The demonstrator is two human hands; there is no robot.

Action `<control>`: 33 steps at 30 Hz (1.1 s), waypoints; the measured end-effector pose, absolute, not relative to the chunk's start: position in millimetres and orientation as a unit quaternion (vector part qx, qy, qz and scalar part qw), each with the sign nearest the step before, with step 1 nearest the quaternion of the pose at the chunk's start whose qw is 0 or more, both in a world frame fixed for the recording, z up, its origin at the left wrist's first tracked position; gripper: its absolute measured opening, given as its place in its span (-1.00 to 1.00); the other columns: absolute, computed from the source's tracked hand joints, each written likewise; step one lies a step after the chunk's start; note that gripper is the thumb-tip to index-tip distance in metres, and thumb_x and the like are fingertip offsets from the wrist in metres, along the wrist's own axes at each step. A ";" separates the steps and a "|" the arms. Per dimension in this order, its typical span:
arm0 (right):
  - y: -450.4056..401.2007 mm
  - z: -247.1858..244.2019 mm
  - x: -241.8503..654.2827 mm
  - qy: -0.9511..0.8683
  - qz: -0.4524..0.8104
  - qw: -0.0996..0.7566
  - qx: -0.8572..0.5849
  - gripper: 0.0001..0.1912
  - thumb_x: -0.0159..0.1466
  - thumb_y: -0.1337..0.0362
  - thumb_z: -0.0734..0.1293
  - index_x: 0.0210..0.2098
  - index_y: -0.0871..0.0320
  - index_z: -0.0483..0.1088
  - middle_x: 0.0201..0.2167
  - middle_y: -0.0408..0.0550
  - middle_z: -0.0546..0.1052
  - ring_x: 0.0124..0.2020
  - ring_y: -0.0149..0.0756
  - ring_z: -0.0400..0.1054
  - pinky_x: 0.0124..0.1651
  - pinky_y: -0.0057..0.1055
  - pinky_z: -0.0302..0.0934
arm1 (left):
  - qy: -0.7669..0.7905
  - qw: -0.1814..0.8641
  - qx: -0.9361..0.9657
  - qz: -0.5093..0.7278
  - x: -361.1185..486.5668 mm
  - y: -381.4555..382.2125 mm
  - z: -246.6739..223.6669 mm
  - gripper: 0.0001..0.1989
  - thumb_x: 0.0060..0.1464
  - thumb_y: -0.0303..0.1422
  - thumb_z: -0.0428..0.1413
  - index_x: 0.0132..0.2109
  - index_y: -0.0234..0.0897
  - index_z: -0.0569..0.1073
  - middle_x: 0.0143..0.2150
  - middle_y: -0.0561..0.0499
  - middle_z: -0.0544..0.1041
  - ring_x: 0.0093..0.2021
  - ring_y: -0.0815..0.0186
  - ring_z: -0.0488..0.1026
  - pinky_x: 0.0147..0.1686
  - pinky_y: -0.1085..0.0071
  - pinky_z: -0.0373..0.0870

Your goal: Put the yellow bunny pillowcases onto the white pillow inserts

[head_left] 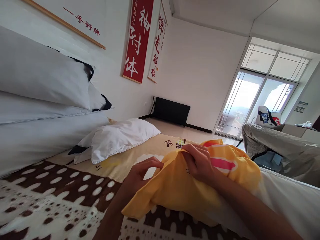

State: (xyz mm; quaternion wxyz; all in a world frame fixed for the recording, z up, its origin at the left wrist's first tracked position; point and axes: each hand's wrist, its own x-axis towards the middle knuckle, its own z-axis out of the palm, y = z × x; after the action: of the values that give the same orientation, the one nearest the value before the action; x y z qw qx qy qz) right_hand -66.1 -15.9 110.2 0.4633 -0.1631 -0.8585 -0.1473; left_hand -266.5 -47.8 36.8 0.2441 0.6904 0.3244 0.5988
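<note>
A yellow pillowcase (172,183) with pink and white patches lies bunched in front of me on the bed. My right hand (200,161) grips its upper edge, thumb and fingers closed on the cloth. At the opposite side, my left hand (141,171) pinches the pillowcase's left edge, the fingertips partly hidden by the fabric. One corner of the cloth hangs loose below my left wrist. Whether anything is inside the pillowcase, I cannot tell. Beyond my left hand rests a white pillow (125,136) with a dark corner.
Under everything spreads a brown and cream patterned blanket (62,186). White pillows (42,76) with dark trim are stacked at left. A black folded frame (171,111) stands by the far wall. Plastic-covered furniture (277,140) is at right, near the glass doors (252,90).
</note>
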 end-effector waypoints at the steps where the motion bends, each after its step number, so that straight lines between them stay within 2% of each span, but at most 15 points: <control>1: -13.5 111.0 -66.4 -0.859 -0.149 0.461 -0.163 -0.79 0.32 0.32 0.09 -0.41 0.13 0.27 -0.61 -0.15 0.32 -0.58 -0.41 0.13 -0.47 -0.45 0.07 | 0.317 0.247 0.694 0.597 -263.2 -47.4 36.8 -0.83 -0.06 -0.27 0.18 -0.43 -0.30 0.54 -0.36 -0.08 0.52 -0.36 0.23 0.45 -0.34 0.38 0.44; 6: -10.2 116.1 -65.7 -0.877 -0.145 0.434 -0.146 -0.82 0.30 0.35 0.10 -0.39 0.14 0.26 -0.57 -0.13 0.34 -0.52 -0.39 0.17 -0.43 -0.44 0.09 | 0.297 0.260 0.681 0.617 -256.6 -41.7 33.3 -0.78 0.03 -0.28 0.10 -0.48 -0.30 0.49 -0.43 -0.07 0.44 -0.36 0.25 0.38 -0.34 0.38 0.38; 10: -16.8 118.4 -65.2 -0.904 -0.143 0.378 -0.137 -0.90 0.22 0.34 0.19 -0.27 0.15 0.30 -0.33 -0.01 0.47 -0.30 -0.29 0.27 -0.22 -0.32 0.18 | 0.270 0.311 0.663 0.625 -262.8 -37.4 29.0 -0.87 0.01 -0.32 0.13 -0.39 -0.29 0.49 -0.40 -0.01 0.44 -0.34 0.29 0.36 -0.36 0.44 0.31; 12: -19.8 118.5 -65.4 -0.919 -0.128 0.345 -0.142 -0.86 0.20 0.36 0.20 -0.24 0.16 0.32 -0.34 -0.03 0.48 -0.32 -0.29 0.28 -0.20 -0.31 0.18 | 0.278 0.340 0.640 0.631 -266.7 -37.3 26.9 -0.88 0.02 -0.31 0.13 -0.36 -0.28 0.48 -0.39 0.01 0.42 -0.38 0.33 0.33 -0.39 0.46 0.27; 16: -23.8 117.6 -65.7 -0.943 -0.060 0.296 -0.140 -0.87 0.23 0.39 0.19 -0.32 0.14 0.37 -0.46 -0.10 0.48 -0.40 -0.36 0.31 -0.24 -0.39 0.20 | 0.279 0.363 0.627 0.630 -271.4 -40.3 25.5 -0.84 0.02 -0.29 0.15 -0.39 -0.31 0.45 -0.40 0.01 0.36 -0.41 0.37 0.27 -0.44 0.49 0.23; 23: -34.8 113.6 -66.2 -0.969 0.034 0.227 -0.085 -0.75 0.12 0.51 0.17 -0.31 0.17 0.42 -0.36 -0.06 0.53 -0.32 -0.38 0.37 -0.22 -0.46 0.24 | 0.127 0.283 0.657 0.687 -262.0 -37.8 30.0 -0.90 0.11 -0.33 0.08 -0.33 -0.24 0.44 -0.40 0.00 0.37 -0.34 0.32 0.34 -0.29 0.39 0.30; 27: -38.7 111.0 -67.5 -0.962 0.071 0.256 -0.067 -0.65 0.03 0.56 0.14 -0.31 0.16 0.43 -0.36 -0.08 0.51 -0.30 -0.38 0.36 -0.18 -0.46 0.25 | 0.100 0.272 0.681 0.672 -248.7 -27.8 31.9 -0.88 0.10 -0.31 0.10 -0.34 -0.24 0.46 -0.39 -0.04 0.41 -0.34 0.30 0.37 -0.31 0.38 0.32; 30: -36.2 108.3 -68.5 -0.939 0.071 0.325 -0.082 -0.64 -0.01 0.56 0.14 -0.34 0.19 0.45 -0.33 -0.02 0.45 -0.29 -0.36 0.32 -0.20 -0.45 0.24 | 0.141 0.213 0.624 0.739 -247.3 -20.4 32.8 -0.81 -0.06 -0.23 0.22 -0.42 -0.25 0.44 -0.43 -0.02 0.39 -0.38 0.34 0.35 -0.37 0.45 0.30; 33: -30.0 106.2 -68.8 -0.907 0.070 0.401 -0.110 -0.71 0.06 0.52 0.16 -0.35 0.21 0.46 -0.41 -0.04 0.40 -0.36 -0.38 0.28 -0.30 -0.47 0.21 | 0.221 0.173 0.574 0.770 -254.2 -19.3 29.2 -0.76 -0.23 -0.20 0.28 -0.48 -0.23 0.43 -0.49 0.02 0.36 -0.42 0.35 0.32 -0.36 0.47 0.31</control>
State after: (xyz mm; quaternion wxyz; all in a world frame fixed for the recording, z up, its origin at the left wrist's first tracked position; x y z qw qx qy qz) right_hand -68.8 -30.0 106.2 0.4006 -0.1103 -0.9069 0.0698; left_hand -254.2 -19.3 29.2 0.1734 0.5736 0.2206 0.7695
